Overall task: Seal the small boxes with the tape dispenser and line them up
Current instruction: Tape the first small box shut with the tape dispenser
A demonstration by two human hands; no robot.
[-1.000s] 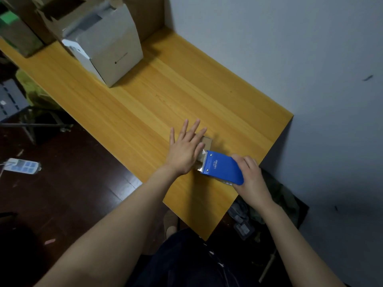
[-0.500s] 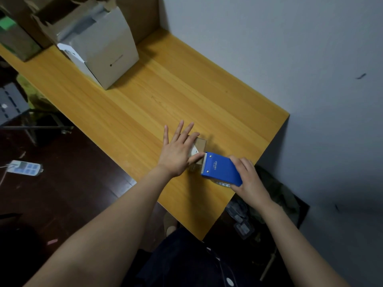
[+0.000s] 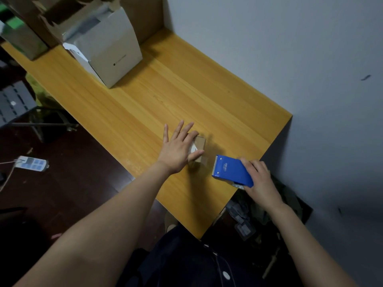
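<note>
Wood-grain counter (image 3: 186,96) against a grey wall: one small box being taped, no row started.

The left hand (image 3: 178,150) lies flat with straight, spread fingers on the small cardboard box (image 3: 200,142) near the counter's right end, thumb against its near side. The right hand (image 3: 259,179) is wrapped round the rear of the blue tape dispenser (image 3: 233,171), just right of the box and apart from it. The toothed blade points left at the box, long axis roughly left-right. Can't tell whether tape bridges the gap or the seal is finished. Only this small box is visible, so I'd say it's early: cut, press down, line up. An open grey carton (image 3: 112,52) sits far left.
</note>
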